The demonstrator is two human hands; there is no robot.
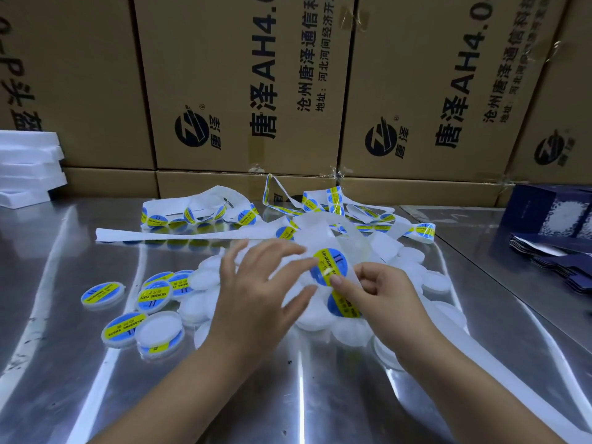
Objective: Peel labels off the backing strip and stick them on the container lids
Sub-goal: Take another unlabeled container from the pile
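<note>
Pinching backing strip (pixel 323 235), right fingers (pixel 348 288)

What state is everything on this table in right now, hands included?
left hand: fingers spread over the plain lids.
right hand: pinches the backing strip.
label: on the held strip; peeled or not, cannot tell.
backing strip: tangled, partly bare, partly carrying labels.
labelled lids: lying loose at the left.
plain lids: heaped, unlabelled.
cardboard boxes: taped shut, stacked.

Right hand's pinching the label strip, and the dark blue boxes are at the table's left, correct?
Wrong side: the head view shows the dark blue boxes at the table's right. The right hand does pinch the label strip.
</note>
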